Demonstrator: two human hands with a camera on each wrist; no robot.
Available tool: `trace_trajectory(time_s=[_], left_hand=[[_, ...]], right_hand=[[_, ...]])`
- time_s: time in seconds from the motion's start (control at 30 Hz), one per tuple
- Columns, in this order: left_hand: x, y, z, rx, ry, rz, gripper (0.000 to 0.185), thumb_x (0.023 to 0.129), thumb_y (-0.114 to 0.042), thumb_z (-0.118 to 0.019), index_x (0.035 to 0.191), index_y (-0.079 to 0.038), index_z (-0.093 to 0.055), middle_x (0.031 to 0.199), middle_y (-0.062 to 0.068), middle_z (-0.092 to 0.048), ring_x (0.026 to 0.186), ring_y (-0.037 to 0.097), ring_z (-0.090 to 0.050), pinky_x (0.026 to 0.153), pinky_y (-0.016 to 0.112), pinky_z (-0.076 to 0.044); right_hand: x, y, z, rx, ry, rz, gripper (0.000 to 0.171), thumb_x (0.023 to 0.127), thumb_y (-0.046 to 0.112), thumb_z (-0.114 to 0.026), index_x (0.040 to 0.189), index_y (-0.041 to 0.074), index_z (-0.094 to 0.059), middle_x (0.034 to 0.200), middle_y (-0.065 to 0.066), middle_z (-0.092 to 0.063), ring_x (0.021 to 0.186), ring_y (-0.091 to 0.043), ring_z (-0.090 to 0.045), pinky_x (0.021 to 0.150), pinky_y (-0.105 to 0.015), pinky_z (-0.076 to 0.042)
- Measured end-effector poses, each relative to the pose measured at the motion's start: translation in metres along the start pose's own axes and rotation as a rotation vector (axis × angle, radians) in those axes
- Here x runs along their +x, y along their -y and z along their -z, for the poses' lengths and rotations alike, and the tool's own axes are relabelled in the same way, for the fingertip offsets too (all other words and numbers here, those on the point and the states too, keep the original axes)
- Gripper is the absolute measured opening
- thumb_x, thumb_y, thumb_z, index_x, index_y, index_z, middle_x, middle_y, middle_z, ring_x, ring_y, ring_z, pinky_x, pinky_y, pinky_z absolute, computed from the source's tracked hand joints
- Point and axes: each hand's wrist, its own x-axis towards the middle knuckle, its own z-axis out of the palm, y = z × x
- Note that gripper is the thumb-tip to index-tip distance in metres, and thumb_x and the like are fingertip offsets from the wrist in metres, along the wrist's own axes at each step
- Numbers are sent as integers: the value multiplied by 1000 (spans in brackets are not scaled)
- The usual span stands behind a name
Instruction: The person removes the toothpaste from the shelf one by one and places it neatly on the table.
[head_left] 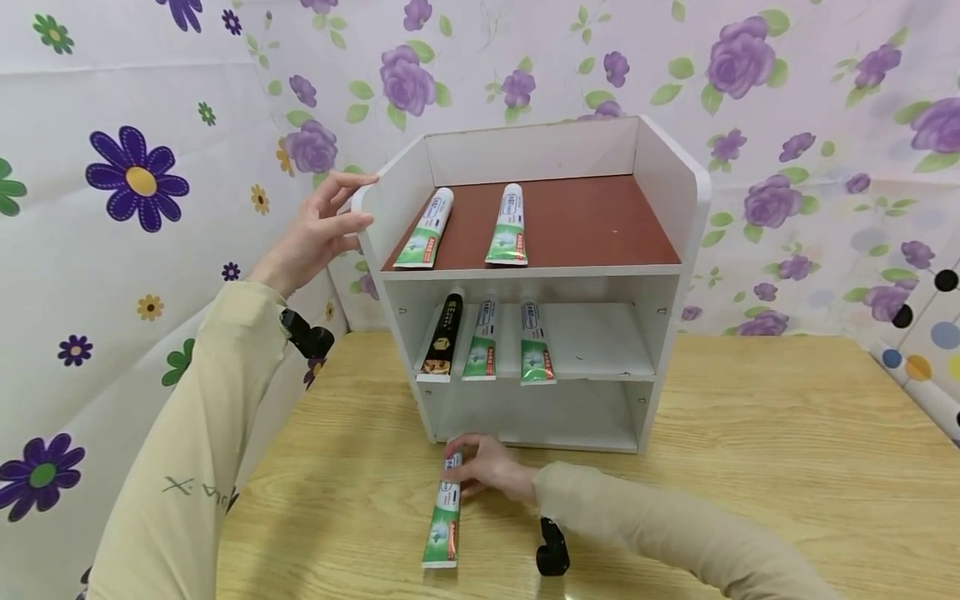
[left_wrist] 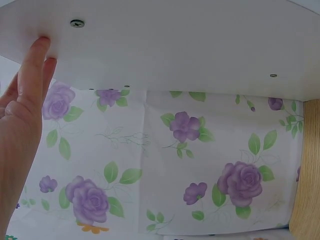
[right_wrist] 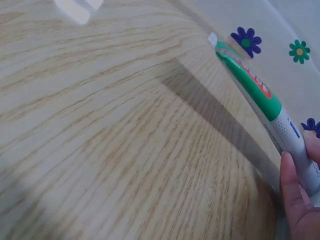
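Note:
My right hand (head_left: pixel 491 467) holds a white-and-green toothpaste tube (head_left: pixel 444 525) near its white end, in front of the shelf unit. The right wrist view shows finger and thumb on either side of the white part of this tube (right_wrist: pixel 252 90), its flat green end pointing away. My left hand (head_left: pixel 315 225) touches the upper left side panel of the white shelf unit (head_left: pixel 540 272); in the left wrist view its fairly straight fingers (left_wrist: pixel 35 65) press the panel's outer face. The unit's far side is hidden.
Two green-and-white tubes, one left (head_left: pixel 426 229) and one central (head_left: pixel 510 225), lie on the brown top. On the middle shelf lie a black tube (head_left: pixel 442 340) and two green-and-white tubes (head_left: pixel 482 340). The wooden table (head_left: pixel 765 433) meets a flowered wall covering behind.

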Motion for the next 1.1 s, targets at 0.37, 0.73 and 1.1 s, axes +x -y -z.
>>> trace_trajectory(time_s=[0.37, 0.73, 1.1], left_hand=[[0, 1, 1, -1, -14, -5, 38, 85, -2, -57, 121, -14, -51, 137, 12, -30, 101, 26, -47, 75, 35, -47], [-1, 0, 1, -2, -13, 2, 38, 86, -1, -56, 122, -14, -50, 138, 11, -29, 104, 27, -45, 75, 35, -47], [-2, -1, 1, -12, -6, 17, 40, 86, 0, -56, 123, -13, -49, 139, 11, -27, 107, 28, -43, 76, 34, -47]], right_hand=[[9, 0, -4, -29, -4, -25, 32, 75, -4, -71, 104, -4, -59, 85, -18, -51, 58, -23, -59, 53, -33, -52], [12, 9, -7, -129, 28, -10, 30, 74, -7, -70, 102, -5, -60, 86, -16, -50, 55, -22, -59, 53, -33, -52], [11, 12, -4, -240, 75, 11, 30, 75, -2, -71, 104, -2, -62, 76, -14, -54, 57, -22, -53, 53, -37, -51]])
